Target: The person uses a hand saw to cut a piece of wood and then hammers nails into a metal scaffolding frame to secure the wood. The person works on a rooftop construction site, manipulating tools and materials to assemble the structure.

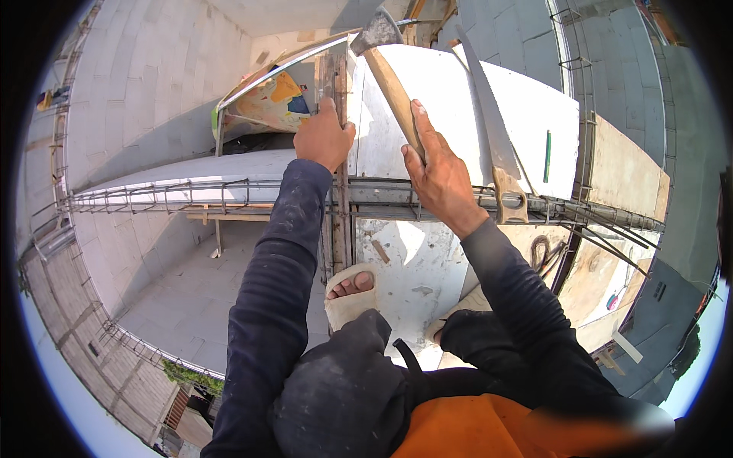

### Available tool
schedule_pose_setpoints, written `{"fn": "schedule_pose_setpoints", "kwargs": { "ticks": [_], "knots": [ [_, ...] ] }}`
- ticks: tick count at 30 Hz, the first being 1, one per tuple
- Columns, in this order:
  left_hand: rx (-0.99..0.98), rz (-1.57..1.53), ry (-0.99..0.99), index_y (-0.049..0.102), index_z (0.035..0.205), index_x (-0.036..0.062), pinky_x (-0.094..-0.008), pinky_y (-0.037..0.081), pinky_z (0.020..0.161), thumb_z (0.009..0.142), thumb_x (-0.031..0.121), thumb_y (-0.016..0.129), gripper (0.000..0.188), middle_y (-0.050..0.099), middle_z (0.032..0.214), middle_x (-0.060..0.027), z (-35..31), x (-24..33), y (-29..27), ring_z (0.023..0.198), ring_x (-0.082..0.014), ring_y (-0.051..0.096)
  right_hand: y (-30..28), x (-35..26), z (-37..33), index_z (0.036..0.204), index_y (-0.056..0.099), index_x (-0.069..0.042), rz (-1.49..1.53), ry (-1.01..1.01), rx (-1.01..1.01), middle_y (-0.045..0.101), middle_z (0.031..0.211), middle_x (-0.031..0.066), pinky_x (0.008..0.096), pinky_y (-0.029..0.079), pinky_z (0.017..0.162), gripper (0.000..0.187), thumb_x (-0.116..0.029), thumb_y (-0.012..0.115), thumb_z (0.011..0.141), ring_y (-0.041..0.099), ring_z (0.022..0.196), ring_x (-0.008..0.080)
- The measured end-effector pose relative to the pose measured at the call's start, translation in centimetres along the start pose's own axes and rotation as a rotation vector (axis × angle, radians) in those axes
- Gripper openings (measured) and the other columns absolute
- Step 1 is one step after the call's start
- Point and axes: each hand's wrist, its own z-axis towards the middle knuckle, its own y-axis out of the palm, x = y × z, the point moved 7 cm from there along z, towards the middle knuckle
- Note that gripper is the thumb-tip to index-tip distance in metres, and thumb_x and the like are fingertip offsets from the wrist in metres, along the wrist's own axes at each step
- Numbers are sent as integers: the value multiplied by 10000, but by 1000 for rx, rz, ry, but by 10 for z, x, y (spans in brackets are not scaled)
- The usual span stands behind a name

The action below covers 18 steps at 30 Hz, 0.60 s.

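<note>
I follow two bare hands from afar over a building site, the left hand (324, 139) partly closed, its forefinger stretched forward along an upright strip of wood (339, 84). Whether it grips that strip or merely rests on it, I cannot tell.

The right hand (444, 183) is half open, fingers long and nearly straight, with the lower end of a wooden-handled hatchet (393, 95) between thumb and forefinger; how firmly it is held I cannot make out. The tool's dark metal head points forward and left of that hand, above a white panel (450, 84).

Just left of the left hand, a crumpled, multicoloured sack-like sheet (267, 103) hangs under a slanting frame (286, 59). I count it the nearest thing to a container; its inside is hidden from my view, and a dark hollow shows below it.

Right of the right hand lies a handsaw (489, 114), its wooden grip nearest the wrist, over a long steel-bar cage (237, 195) that passes below both hands. Farther right, a green pencil-like stick (547, 156) lies on the white panel. Nearer the body than the left hand, I see a foot in a pale sandal (353, 298).
</note>
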Motion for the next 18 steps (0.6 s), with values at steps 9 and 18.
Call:
{"fn": "schedule_pose_setpoints", "kwargs": {
  "ticks": [9,18],
  "knots": [
    [-62,51,34,581,1210,-22,-536,591,870,894,334,745,504,753,1001,-278,18,3,-2,972,-456,743,1,6,10,1707,192,-175,-92,24,-180,688,994,233,478,618,678,768,-195,609,1062,721,741,365],
    [-50,67,40,547,1187,-28,-525,604,864,895,264,723,448,767,993,-261,26,9,0,954,-441,759,17,19,10,1708,189,-186,-157,38,-196,684,954,202,465,613,665,769,-232,612,1068,709,713,341]
  ]
}}
